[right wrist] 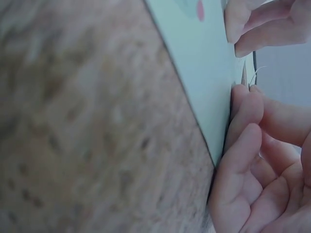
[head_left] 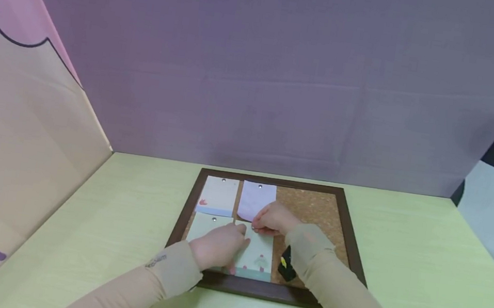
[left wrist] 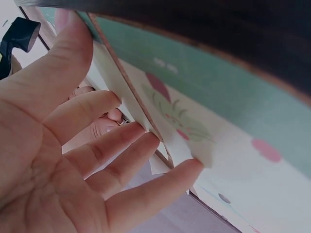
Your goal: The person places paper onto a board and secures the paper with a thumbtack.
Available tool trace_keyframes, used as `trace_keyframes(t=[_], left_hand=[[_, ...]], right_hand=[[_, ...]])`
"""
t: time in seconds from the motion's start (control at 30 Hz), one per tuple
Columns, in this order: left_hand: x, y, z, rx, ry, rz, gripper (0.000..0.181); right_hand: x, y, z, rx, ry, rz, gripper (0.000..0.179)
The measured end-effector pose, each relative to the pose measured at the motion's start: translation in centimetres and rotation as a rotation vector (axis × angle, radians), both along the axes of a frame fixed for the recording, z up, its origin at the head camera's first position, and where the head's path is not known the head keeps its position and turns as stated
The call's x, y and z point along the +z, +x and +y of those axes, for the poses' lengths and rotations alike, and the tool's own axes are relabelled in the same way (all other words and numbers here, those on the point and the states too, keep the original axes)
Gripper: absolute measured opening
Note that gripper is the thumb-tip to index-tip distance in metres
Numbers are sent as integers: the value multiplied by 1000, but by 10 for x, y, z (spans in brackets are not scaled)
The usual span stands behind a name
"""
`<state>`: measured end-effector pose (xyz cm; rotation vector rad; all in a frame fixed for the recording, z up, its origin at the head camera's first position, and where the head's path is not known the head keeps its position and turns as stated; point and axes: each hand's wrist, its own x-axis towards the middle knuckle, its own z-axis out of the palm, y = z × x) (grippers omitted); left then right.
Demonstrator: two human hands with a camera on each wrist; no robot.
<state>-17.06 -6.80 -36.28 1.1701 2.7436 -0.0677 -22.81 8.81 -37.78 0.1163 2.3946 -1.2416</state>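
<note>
A framed corkboard (head_left: 314,210) lies on the table with several notes on it. My left hand (head_left: 221,244) rests its extended fingertips on the lower-left note (head_left: 204,226) and the lower-middle note (head_left: 257,251), which has a tree drawing and a green bottom band. At that second note's top edge, my right hand (head_left: 277,218) pinches a small silver thumbtack (left wrist: 125,121), mostly hidden by the fingers. In the right wrist view, the right thumb and fingertips (right wrist: 248,104) meet right at the paper's edge, just below the left fingers.
A cream note (head_left: 218,194) and a lilac note (head_left: 256,199) sit in the upper row, each with a silver tack at its top. Bare cork fills the board's right side. A black piece (head_left: 287,266) with a yellow mark shows beside my right wrist. A purple backdrop (head_left: 285,76) stands behind the table.
</note>
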Motion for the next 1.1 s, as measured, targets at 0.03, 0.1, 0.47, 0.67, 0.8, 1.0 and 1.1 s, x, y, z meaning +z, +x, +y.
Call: trace_keyframes(t=[0.03, 0.1, 0.47, 0.67, 0.8, 1.0, 1.1], left_hand=[[0, 0, 0, 2, -1, -1, 61], [0, 0, 0, 4, -6, -3, 63], [-2, 1, -2, 5, -1, -1, 61], [-2, 2, -3, 20, 21, -22, 63], [-1, 2, -3, 23, 23, -25, 63], [-2, 3, -5, 16, 16, -16, 62], [-3, 4, -6, 20, 30, -25, 61]], right_hand=[[0, 0, 0, -1, -1, -1, 8], [1, 0, 0, -6, -1, -4, 8], [3, 3, -6, 13, 18, 20, 7], [5, 2, -10, 29, 87, 6, 8], [5, 0, -12, 30, 116, -1, 9], [5, 1, -15, 43, 162, 23, 11], [3, 1, -16, 70, 195, 37, 16]])
